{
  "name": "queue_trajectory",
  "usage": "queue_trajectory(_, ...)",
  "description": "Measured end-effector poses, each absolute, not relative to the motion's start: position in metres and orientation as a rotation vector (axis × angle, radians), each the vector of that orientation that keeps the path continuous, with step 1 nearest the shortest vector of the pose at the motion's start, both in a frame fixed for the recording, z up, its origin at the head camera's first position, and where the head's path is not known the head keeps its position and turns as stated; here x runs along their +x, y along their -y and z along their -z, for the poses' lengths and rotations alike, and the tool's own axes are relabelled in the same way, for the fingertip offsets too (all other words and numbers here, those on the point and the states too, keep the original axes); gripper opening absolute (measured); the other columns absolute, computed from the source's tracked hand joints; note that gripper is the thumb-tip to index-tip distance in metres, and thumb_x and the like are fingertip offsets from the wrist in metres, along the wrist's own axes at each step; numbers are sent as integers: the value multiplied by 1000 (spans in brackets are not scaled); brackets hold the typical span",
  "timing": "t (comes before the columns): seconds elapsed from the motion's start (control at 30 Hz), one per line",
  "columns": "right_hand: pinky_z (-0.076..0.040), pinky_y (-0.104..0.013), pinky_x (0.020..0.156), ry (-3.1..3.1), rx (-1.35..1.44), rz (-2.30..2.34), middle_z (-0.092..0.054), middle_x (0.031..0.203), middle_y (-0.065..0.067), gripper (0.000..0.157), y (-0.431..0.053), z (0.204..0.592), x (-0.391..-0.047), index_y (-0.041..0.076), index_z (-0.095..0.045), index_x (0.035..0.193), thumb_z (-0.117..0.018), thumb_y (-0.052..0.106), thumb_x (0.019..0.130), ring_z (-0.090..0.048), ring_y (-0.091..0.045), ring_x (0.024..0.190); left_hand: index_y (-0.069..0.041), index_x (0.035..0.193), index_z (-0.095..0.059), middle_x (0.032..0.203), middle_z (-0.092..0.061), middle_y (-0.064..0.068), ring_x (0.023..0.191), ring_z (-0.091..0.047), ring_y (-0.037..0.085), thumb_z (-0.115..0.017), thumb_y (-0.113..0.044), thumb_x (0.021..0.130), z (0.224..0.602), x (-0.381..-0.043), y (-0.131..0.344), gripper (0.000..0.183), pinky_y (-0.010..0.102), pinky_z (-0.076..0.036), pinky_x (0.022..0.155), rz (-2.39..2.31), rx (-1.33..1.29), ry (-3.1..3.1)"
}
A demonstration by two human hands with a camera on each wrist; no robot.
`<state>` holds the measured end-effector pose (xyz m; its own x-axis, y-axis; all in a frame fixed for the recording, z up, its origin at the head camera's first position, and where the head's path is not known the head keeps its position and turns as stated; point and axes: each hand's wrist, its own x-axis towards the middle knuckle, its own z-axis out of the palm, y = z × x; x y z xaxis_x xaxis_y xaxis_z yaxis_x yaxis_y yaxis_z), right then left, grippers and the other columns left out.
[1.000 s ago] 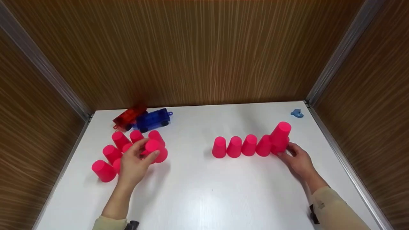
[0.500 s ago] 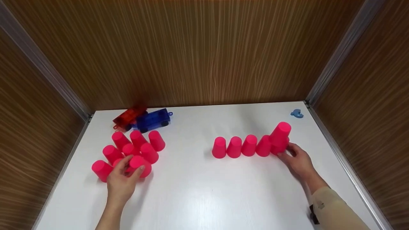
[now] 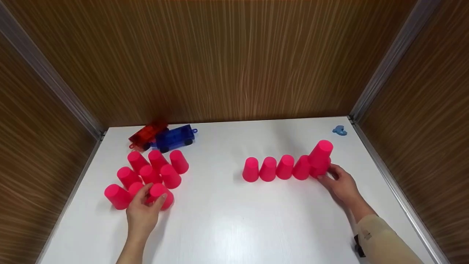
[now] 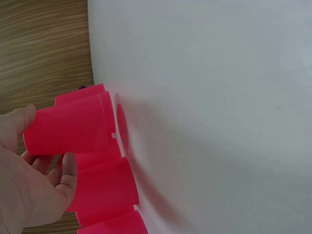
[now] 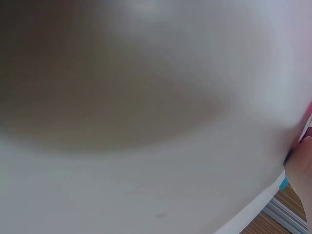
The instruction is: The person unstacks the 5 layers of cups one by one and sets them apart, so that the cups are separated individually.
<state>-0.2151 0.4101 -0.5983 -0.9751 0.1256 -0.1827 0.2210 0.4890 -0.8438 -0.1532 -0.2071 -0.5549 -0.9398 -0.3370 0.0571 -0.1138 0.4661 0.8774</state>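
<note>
As the head view is showing, the left hand [image 3: 142, 216] is reaching over the table [image 3: 227, 220] and pinching an upside-down pink cup [image 3: 164, 198] between thumb and fingers, near its narrow top. This cup is sitting at the near right corner of a group of pink cups [image 3: 150, 174], which are all standing mouth down on the left. Beyond them, a red toy cart [image 3: 148, 134] and a blue toy cart [image 3: 174, 138] are lying side by side at the far left. On the right, the right hand [image 3: 342, 185] is holding a lower cup [image 3: 320, 171] from its right side, thumb in front and fingers behind. An upper cup [image 3: 321, 152] is resting over that one, and a row of four pink cups [image 3: 268, 170] is running leftward from it. A small blue toy [image 3: 340, 130] is lying in the far right corner, and a beige sleeve [image 3: 384, 240] is covering the right forearm.

In the left wrist view, the thumb and the fingers are gripping opposite sides of the pink cup, the hand opening only as wide as its narrow end. Other cups are crowding close beside it.

In the right wrist view, only part of the right hand is showing at the edge, by a sliver of pink; its grasp is not readable there.
</note>
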Motion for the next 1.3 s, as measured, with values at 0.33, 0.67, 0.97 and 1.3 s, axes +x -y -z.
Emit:
queue_trajectory(0.33,-46,-56,114,-2632,311,1510,-35,168,-18,90,-412,596,-216,14,-33,166,-74,54,97,-31,-47,152,-6,148,-58,141,-63,15,133,-59,37,-85,-13,91,566,-159,205,63,49,-54,103,1436,336,2438)
queue_trajectory(0.67,-45,-56,114,-2629,297,1507,-34,168,-18,91,-413,597,-218,12,-33,165,-74,55,97,-30,-47,153,-8,147,-58,140,-64,14,132,-59,36,-85,-14,91,568,-162,205,63,48,-55,103,1426,330,2439)
queue_trajectory(0.97,-46,-55,114,-2651,278,1504,-35,167,-19,87,-412,597,-216,12,-35,164,-74,53,98,-31,-46,153,-4,146,-59,136,-66,17,128,-61,38,-85,-12,91,567,-166,206,61,50,-56,102,1380,333,2464)
queue_trajectory(1.3,-45,-54,115,-2629,307,1505,-34,168,-18,87,-411,600,-216,13,-34,165,-74,52,98,-30,-46,154,-5,148,-57,139,-64,20,131,-59,42,-83,-14,93,568,-168,206,62,53,-54,104,1403,354,2482)
